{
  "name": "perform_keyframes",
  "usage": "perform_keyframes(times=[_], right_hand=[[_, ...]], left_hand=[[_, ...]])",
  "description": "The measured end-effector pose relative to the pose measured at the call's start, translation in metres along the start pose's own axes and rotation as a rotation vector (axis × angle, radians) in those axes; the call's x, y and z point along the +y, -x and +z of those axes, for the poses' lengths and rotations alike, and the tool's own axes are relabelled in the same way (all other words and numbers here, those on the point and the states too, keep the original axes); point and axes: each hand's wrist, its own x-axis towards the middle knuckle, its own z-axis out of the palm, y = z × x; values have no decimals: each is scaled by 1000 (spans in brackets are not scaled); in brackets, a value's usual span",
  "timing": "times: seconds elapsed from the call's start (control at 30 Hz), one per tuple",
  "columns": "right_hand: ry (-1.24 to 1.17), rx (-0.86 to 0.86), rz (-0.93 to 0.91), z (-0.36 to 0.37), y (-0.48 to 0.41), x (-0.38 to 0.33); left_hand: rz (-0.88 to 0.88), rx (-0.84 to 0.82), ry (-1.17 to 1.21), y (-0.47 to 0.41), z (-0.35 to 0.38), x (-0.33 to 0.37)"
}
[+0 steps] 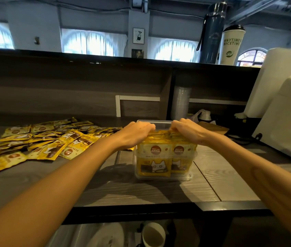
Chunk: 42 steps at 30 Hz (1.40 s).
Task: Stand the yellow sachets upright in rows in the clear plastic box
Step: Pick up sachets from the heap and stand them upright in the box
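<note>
Both bare forearms reach over the bench (141, 193); left hand (135, 133) and right hand (188, 131) curl their grips onto upright yellow sachets (166, 154) filling the clear plastic box (162, 177). Loose sachets (43, 139) lie left.

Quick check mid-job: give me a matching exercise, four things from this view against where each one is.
Things:
1. Loose sachets
2. Clear box
3. White paper cup
4. Both hands (left hand, right hand)

Places:
A. On the high ledge, beside a dark flask
B. On the tops of the upright sachets in the box
C. Spread flat on the counter, left of the box
D. On the counter in front of the person, holding upright sachets

Pairs: 1-C, 2-D, 3-A, 4-B
</note>
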Motion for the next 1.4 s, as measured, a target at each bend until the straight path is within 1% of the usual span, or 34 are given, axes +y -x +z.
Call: perform_keyframes(times=[0.1,0.17,0.27,0.33,0.47,0.57,0.6,0.67,0.77,0.83,0.87,0.9,1.07,1.13,1.23,1.33,1.4], right_hand=[[-86,65,14,-3,-1,-4],[-114,148,8,-3,-3,-8],[-136,325,-84,1,-1,-24],[-144,412,-166,7,0,-40],[-166,448,-300,31,2,-83],[-216,400,-375,57,2,-114],[-216,352,-391,67,0,-121],[-167,209,-408,91,-5,-131],[-33,-9,-422,128,-14,-138],[31,-118,-414,148,-21,-140],[63,-164,-416,157,-24,-142],[105,-205,-424,164,-27,-144],[349,-328,-440,183,-41,-151],[398,-347,-446,184,-44,-149],[484,-272,-448,178,-40,-144],[612,-220,-417,170,-29,-138],[696,-200,-380,163,-20,-133]], left_hand=[[2,134,37,3,-1,3],[0,223,57,4,-6,2],[-36,358,51,7,-17,0],[-80,443,25,10,-25,-3],[-151,629,-63,33,-43,-17],[-245,704,-169,60,-53,-39],[-294,696,-207,68,-55,-50],[-421,616,-293,82,-57,-77],[-687,373,-431,102,-55,-116],[-830,219,-425,114,-52,-134],[-869,171,-401,118,-50,-141],[-881,136,-383,121,-49,-147],[-802,-26,-417,124,-35,-156],[-778,-48,-438,125,-33,-154],[-698,-53,-440,130,-31,-150],[-612,-53,-378,133,-24,-144],[-568,9,-325,131,-19,-140]])
